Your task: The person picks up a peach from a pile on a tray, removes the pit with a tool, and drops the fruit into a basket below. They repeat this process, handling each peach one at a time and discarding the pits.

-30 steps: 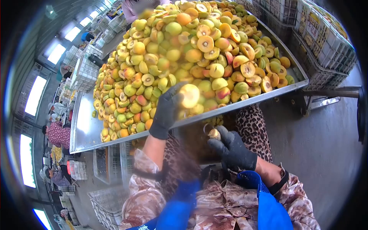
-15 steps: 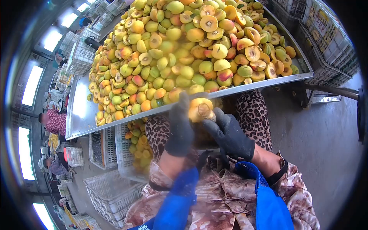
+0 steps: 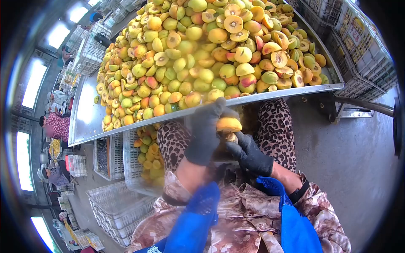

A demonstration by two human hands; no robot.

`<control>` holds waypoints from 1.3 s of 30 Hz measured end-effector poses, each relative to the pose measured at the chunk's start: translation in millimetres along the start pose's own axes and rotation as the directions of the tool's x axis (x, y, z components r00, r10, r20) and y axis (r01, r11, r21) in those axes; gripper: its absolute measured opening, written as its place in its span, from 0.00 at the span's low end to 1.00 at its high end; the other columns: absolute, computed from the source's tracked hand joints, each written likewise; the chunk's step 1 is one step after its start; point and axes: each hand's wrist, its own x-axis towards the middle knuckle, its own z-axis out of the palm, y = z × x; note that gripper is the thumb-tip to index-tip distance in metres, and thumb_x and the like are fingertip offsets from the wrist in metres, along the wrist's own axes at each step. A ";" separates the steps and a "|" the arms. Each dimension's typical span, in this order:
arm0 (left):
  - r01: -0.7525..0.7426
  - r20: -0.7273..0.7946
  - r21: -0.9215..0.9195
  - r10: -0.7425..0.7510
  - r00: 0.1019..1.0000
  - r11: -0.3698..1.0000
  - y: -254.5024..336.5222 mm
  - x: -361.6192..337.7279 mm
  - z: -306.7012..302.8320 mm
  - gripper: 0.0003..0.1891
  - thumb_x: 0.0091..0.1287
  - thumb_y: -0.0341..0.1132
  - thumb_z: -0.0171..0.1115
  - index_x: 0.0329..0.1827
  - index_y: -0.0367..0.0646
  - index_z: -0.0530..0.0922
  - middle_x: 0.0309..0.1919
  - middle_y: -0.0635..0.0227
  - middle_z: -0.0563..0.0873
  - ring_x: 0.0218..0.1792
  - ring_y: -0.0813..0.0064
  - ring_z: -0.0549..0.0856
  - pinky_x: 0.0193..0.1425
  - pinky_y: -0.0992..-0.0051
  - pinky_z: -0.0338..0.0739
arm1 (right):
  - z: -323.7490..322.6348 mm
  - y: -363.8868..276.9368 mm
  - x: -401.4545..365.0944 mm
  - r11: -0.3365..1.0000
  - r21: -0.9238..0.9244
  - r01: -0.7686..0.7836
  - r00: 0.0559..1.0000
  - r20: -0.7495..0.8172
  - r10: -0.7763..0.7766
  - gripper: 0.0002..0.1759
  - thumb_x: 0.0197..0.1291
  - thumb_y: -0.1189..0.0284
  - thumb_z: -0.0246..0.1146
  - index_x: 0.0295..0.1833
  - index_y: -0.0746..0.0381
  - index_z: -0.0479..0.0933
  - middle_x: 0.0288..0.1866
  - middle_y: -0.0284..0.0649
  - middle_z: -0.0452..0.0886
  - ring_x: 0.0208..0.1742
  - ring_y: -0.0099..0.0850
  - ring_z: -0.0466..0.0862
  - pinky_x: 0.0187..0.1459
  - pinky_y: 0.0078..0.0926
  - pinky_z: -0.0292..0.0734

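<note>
A halved yellow-orange fruit [image 3: 229,124] sits between my two dark-gloved hands, below the near rim of the metal table. My left hand [image 3: 206,130] has its fingers wrapped against the fruit's left side. At its lower right, my right hand [image 3: 249,154] is closed on a small pale brown item [image 3: 230,138] under the fruit; whether that is a tool end or part of the fruit I cannot tell. A large heap of halved fruit [image 3: 185,63] covers much of the metal table [image 3: 86,114] just beyond my hands.
Below the table's left side stand a crate with fruit [image 3: 130,164] and stacked white crates [image 3: 120,211]. More crates [image 3: 363,50] are at the upper right. A metal bar [image 3: 367,105] juts out at right. People [image 3: 57,125] sit at the far left.
The fruit has tilted and shifted slightly right and down, its cut face no longer turned to the camera. My left hand has moved up around it, and my right hand has shifted slightly down.
</note>
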 end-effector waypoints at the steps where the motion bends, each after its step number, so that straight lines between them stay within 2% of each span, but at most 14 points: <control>1: 0.011 0.013 0.003 -0.011 1.000 1.000 3.3 1.4 0.0 0.29 0.83 0.52 0.52 0.34 0.34 0.86 0.32 0.59 0.90 0.32 0.75 0.87 0.38 0.75 0.82 | -1.2 -2.8 1.3 1.000 0.024 -0.001 1.000 0.008 0.001 0.23 0.77 0.58 0.60 0.58 0.69 0.77 0.45 0.41 0.85 0.46 0.27 0.83 0.49 0.33 0.79; 5: -0.202 -0.177 -0.149 0.175 0.969 0.968 14.1 -13.8 27.4 0.31 0.84 0.53 0.50 0.34 0.34 0.86 0.29 0.58 0.89 0.27 0.72 0.86 0.36 0.75 0.82 | -4.4 -4.0 6.3 0.992 0.119 -0.040 0.997 0.062 0.033 0.24 0.78 0.56 0.60 0.59 0.68 0.78 0.43 0.37 0.84 0.46 0.25 0.81 0.50 0.30 0.79; 9: -0.142 -0.025 -0.231 0.139 0.990 0.963 15.4 -17.6 10.2 0.30 0.84 0.53 0.49 0.33 0.35 0.83 0.28 0.53 0.88 0.24 0.66 0.86 0.33 0.70 0.83 | -2.3 -9.2 5.6 0.948 0.233 -0.218 0.958 0.237 0.162 0.24 0.79 0.58 0.59 0.67 0.65 0.76 0.50 0.35 0.81 0.52 0.24 0.79 0.55 0.28 0.78; 12: -0.126 0.352 -0.328 0.244 0.904 0.936 6.0 -4.6 -7.4 0.30 0.83 0.55 0.49 0.31 0.37 0.79 0.26 0.50 0.86 0.24 0.59 0.87 0.29 0.65 0.83 | 0.4 -19.2 5.4 0.985 0.169 -0.033 0.965 0.261 -0.012 0.28 0.79 0.61 0.60 0.77 0.62 0.69 0.64 0.36 0.75 0.61 0.23 0.76 0.64 0.27 0.74; 17: -0.089 -0.004 -0.189 0.090 0.996 0.978 19.4 -14.8 -29.6 0.32 0.84 0.58 0.45 0.36 0.37 0.83 0.32 0.53 0.90 0.33 0.61 0.90 0.40 0.65 0.86 | 6.2 -37.0 10.1 0.986 0.104 -0.129 0.909 0.409 0.076 0.27 0.76 0.64 0.61 0.76 0.61 0.70 0.59 0.35 0.82 0.56 0.26 0.81 0.59 0.30 0.78; 20: -0.275 -0.309 -0.462 0.138 0.941 0.843 5.7 -8.1 -137.8 0.30 0.83 0.58 0.49 0.44 0.37 0.86 0.36 0.57 0.91 0.35 0.64 0.90 0.44 0.64 0.88 | 9.5 -32.2 13.7 1.000 -0.008 0.006 0.954 0.300 -0.003 0.21 0.74 0.62 0.62 0.63 0.65 0.77 0.47 0.42 0.84 0.47 0.27 0.83 0.50 0.32 0.81; 22: -0.170 -0.532 0.358 0.350 0.771 0.918 9.7 -9.2 -210.7 0.24 0.82 0.48 0.57 0.59 0.31 0.84 0.54 0.51 0.89 0.49 0.64 0.89 0.57 0.62 0.86 | 4.7 1.3 19.3 0.979 -0.200 0.044 0.984 0.176 -0.009 0.21 0.73 0.59 0.63 0.58 0.65 0.78 0.40 0.49 0.85 0.41 0.37 0.88 0.45 0.38 0.82; 25: -0.236 -0.364 0.763 0.702 0.611 0.602 5.8 38.8 -270.8 0.21 0.80 0.43 0.60 0.64 0.33 0.82 0.70 0.45 0.78 0.65 0.57 0.82 0.69 0.60 0.79 | -1.7 7.6 18.8 0.657 -0.749 0.087 0.935 0.289 0.205 0.22 0.71 0.56 0.65 0.56 0.64 0.77 0.38 0.54 0.86 0.40 0.52 0.88 0.42 0.45 0.82; 26: -0.238 -0.159 0.912 0.822 0.548 0.334 24.1 52.5 -247.8 0.22 0.78 0.40 0.61 0.68 0.35 0.79 0.73 0.47 0.76 0.70 0.55 0.78 0.73 0.60 0.75 | 8.0 13.9 16.3 0.785 -0.613 -0.086 0.964 0.149 0.222 0.21 0.70 0.54 0.65 0.52 0.62 0.77 0.35 0.56 0.86 0.41 0.59 0.86 0.40 0.50 0.82; 27: -0.211 0.069 0.977 0.870 0.488 0.041 47.4 74.4 -214.6 0.24 0.77 0.36 0.63 0.73 0.37 0.76 0.76 0.48 0.73 0.75 0.53 0.74 0.77 0.59 0.70 | 15.8 12.5 14.2 0.795 -0.604 -0.058 0.967 0.162 0.194 0.21 0.70 0.54 0.65 0.51 0.61 0.76 0.35 0.56 0.85 0.40 0.59 0.86 0.40 0.50 0.81; 31: -0.209 0.171 0.976 0.831 0.530 -0.068 75.6 192.1 -164.4 0.33 0.71 0.37 0.67 0.79 0.43 0.69 0.81 0.47 0.64 0.81 0.43 0.63 0.83 0.53 0.60 | 15.7 4.6 8.1 0.716 -0.695 0.061 0.977 0.188 0.100 0.22 0.71 0.50 0.65 0.49 0.60 0.76 0.34 0.57 0.84 0.37 0.60 0.85 0.36 0.52 0.80; 34: -0.069 0.254 0.954 0.662 0.705 -0.293 76.4 275.9 -163.8 0.40 0.65 0.43 0.71 0.81 0.51 0.67 0.79 0.51 0.68 0.81 0.49 0.62 0.85 0.54 0.54 | -3.7 47.5 -8.5 0.657 -0.741 0.139 0.979 0.204 0.024 0.24 0.72 0.48 0.64 0.55 0.59 0.77 0.31 0.58 0.84 0.35 0.59 0.86 0.35 0.52 0.81; 35: -0.070 0.289 0.929 0.596 0.749 -0.363 76.4 293.5 -164.0 0.40 0.64 0.43 0.73 0.81 0.53 0.68 0.75 0.53 0.72 0.80 0.51 0.65 0.85 0.54 0.54 | -3.3 48.1 -9.5 0.667 -0.741 0.081 0.990 0.137 0.033 0.19 0.70 0.54 0.67 0.56 0.54 0.80 0.30 0.48 0.82 0.29 0.52 0.85 0.30 0.49 0.81; 39: -0.106 0.256 0.942 0.474 0.843 -0.319 100.7 284.8 -139.8 0.29 0.62 0.45 0.73 0.67 0.51 0.79 0.58 0.59 0.82 0.66 0.54 0.75 0.78 0.51 0.61 | -3.0 8.9 -3.6 0.724 -0.677 -0.136 0.981 0.012 0.195 0.24 0.70 0.50 0.66 0.53 0.62 0.76 0.39 0.58 0.85 0.41 0.58 0.85 0.41 0.53 0.79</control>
